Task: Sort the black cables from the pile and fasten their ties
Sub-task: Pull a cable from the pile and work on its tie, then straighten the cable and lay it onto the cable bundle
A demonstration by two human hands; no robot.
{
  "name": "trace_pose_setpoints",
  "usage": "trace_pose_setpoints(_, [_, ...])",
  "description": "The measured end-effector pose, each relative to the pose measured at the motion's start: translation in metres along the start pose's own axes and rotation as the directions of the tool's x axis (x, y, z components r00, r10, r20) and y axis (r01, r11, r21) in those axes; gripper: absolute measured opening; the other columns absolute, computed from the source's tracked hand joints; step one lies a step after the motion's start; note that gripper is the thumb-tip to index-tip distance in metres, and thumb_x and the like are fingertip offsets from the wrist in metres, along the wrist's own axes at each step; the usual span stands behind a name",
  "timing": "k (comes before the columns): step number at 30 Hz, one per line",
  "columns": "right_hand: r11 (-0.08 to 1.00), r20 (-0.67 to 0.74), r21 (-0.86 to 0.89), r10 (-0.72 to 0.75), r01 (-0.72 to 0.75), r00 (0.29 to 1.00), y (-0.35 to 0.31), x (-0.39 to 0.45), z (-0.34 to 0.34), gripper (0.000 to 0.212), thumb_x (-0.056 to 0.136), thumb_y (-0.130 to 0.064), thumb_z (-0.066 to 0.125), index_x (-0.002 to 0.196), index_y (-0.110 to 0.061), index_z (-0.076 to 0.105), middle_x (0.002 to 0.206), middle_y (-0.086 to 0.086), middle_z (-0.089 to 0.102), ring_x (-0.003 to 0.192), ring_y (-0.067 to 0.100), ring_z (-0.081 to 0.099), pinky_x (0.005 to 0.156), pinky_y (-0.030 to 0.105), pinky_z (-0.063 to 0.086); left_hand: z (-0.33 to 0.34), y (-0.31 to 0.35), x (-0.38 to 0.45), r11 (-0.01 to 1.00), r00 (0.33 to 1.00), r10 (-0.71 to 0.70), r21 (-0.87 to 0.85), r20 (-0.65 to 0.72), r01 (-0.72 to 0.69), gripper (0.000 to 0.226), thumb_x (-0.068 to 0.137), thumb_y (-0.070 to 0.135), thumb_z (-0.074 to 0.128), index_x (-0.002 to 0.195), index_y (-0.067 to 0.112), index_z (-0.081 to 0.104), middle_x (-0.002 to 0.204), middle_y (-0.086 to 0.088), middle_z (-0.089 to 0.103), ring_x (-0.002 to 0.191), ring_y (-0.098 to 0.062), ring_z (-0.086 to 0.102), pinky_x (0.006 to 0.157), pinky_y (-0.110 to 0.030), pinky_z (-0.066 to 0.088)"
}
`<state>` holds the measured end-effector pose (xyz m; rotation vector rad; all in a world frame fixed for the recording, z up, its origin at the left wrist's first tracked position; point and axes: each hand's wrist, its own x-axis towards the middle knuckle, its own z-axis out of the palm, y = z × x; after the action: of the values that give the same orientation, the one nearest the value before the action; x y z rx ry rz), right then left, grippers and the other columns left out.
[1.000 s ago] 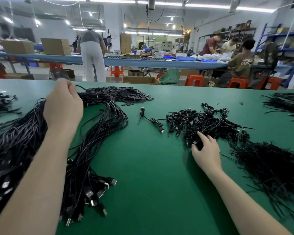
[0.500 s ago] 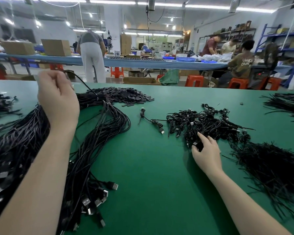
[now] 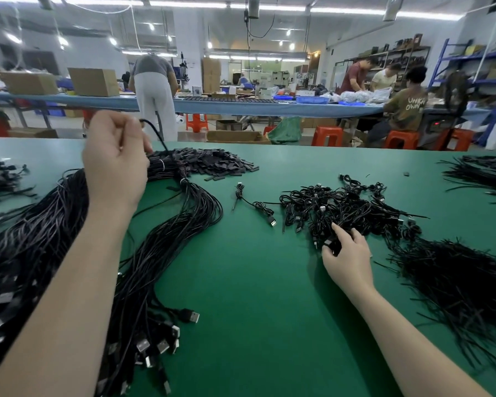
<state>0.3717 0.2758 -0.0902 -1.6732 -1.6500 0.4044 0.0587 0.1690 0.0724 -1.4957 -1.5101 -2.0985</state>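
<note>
Cables: 1 black strand is pinched in the left hand fingers above the long bundle, while the right hand fingers grip a coiled cable at the tied heap's edge. Judging by the green counter, most of the bundle remains unsorted, with loose ties waiting at the right.

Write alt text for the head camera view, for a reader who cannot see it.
Over a green table, a person's left hand lifts one black cable from a long cable bundle, while the right hand pinches a coiled cable at the edge of a tangled pile. Loose black ties lie at right; workers stand behind.
</note>
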Motion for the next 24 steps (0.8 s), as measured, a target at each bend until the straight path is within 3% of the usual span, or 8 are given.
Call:
trace_pose_setpoints(8, [0.991, -0.117, -0.079, -0.115, 0.106, 0.986, -0.007, -0.004, -0.002, 0.055, 0.092, -0.022, 0.059, 0.145, -0.022, 0.041, 0.158, 0.014, 0.017, 0.146, 0.027, 0.012, 0.114, 0.051, 0.023, 0.006, 0.028, -0.010, 0.914, 0.966, 0.247, -0.350, 0.078, -0.206, 0.012, 0.103, 0.022, 0.039, 0.096, 0.029, 0.046, 0.071, 0.015, 0.055, 0.062, -0.002, 0.049, 0.051, -0.013, 0.038])
trace_pose_setpoints(11, [0.899, -0.228, -0.001, -0.427, 0.439, 0.875, -0.038, -0.013, -0.016, 0.060, 0.090, -0.027, 0.064, 0.145, -0.018, 0.040, 0.156, 0.011, 0.022, 0.144, 0.023, 0.019, 0.114, 0.048, 0.027, 0.013, 0.028, -0.017, 0.971, 0.906, 0.179, -0.219, 0.384, -0.099, 0.016, 0.100, 0.022, 0.046, 0.091, 0.030, 0.054, 0.070, 0.010, 0.061, 0.060, -0.010, 0.051, 0.054, -0.020, 0.044])
trace_pose_setpoints(13, [0.802, -0.145, 0.109, -0.572, 0.587, 0.808, -0.073, -0.022, -0.031, 0.068, 0.087, -0.045, 0.062, 0.146, -0.024, 0.035, 0.151, -0.003, 0.033, 0.139, 0.007, 0.026, 0.114, 0.028, 0.025, 0.026, 0.025, -0.028, 0.996, 0.788, 0.083, -0.029, 0.610, -0.082, 0.010, 0.095, 0.029, 0.053, 0.089, 0.030, 0.061, 0.072, 0.010, 0.066, 0.059, -0.016, 0.054, 0.057, -0.025, 0.047])
trace_pose_setpoints(15, [0.743, 0.058, 0.407, -0.601, 0.531, 0.797, -0.107, -0.034, -0.041, 0.065, 0.085, -0.059, 0.057, 0.141, -0.030, 0.041, 0.132, -0.012, 0.055, 0.123, -0.001, 0.048, 0.105, 0.019, 0.037, 0.042, 0.026, -0.040, 0.993, 0.726, 0.077, 0.016, 0.684, -0.120, 0.008, 0.091, 0.030, 0.060, 0.088, 0.030, 0.067, 0.069, 0.012, 0.066, 0.058, -0.004, 0.056, 0.058, -0.015, 0.046])
trace_pose_setpoints(18, [0.628, 0.361, 0.775, -0.533, 0.072, 0.765, -0.132, -0.043, -0.053, 0.034, 0.098, -0.038, 0.048, 0.121, -0.015, 0.058, 0.089, 0.005, 0.071, 0.082, 0.019, 0.070, 0.079, 0.034, 0.057, 0.057, 0.027, -0.055, 0.997, 0.702, 0.051, 0.009, 0.711, -0.081, 0.006, 0.087, 0.025, 0.067, 0.083, 0.029, 0.069, 0.065, 0.014, 0.064, 0.059, -0.003, 0.057, 0.059, -0.017, 0.045])
trace_pose_setpoints(19, [0.620, 0.438, 0.784, -0.523, -0.025, 0.732, -0.132, -0.042, -0.059, 0.028, 0.100, -0.030, 0.047, 0.120, -0.014, 0.058, 0.085, 0.006, 0.070, 0.076, 0.022, 0.069, 0.074, 0.035, 0.057, 0.059, 0.025, -0.057, 0.998, 0.702, 0.021, 0.026, 0.711, -0.056, 0.006, 0.086, 0.026, 0.068, 0.081, 0.029, 0.067, 0.065, 0.013, 0.065, 0.060, -0.006, 0.059, 0.060, -0.021, 0.048])
trace_pose_setpoints(22, [0.712, 0.528, 0.700, -0.570, 0.057, 0.630, -0.119, -0.031, -0.074, 0.033, 0.095, -0.007, 0.054, 0.122, -0.025, 0.061, 0.095, 0.000, 0.071, 0.081, 0.021, 0.069, 0.078, 0.032, 0.058, 0.061, 0.020, -0.061, 0.995, 0.690, -0.029, 0.088, 0.723, -0.050, 0.016, 0.084, 0.032, 0.070, 0.079, 0.027, 0.056, 0.065, 0.014, 0.068, 0.060, -0.004, 0.060, 0.058, -0.017, 0.045])
trace_pose_setpoints(24, [0.753, 0.560, 0.655, -0.535, 0.057, 0.633, -0.112, -0.023, -0.080, 0.036, 0.095, -0.001, 0.052, 0.115, -0.028, 0.065, 0.102, -0.002, 0.072, 0.087, 0.021, 0.070, 0.083, 0.032, 0.057, 0.061, 0.021, -0.061, 0.993, 0.654, -0.053, 0.110, 0.755, -0.047, 0.022, 0.083, 0.037, 0.070, 0.080, 0.026, 0.051, 0.067, 0.017, 0.070, 0.061, 0.002, 0.060, 0.055, -0.012, 0.043])
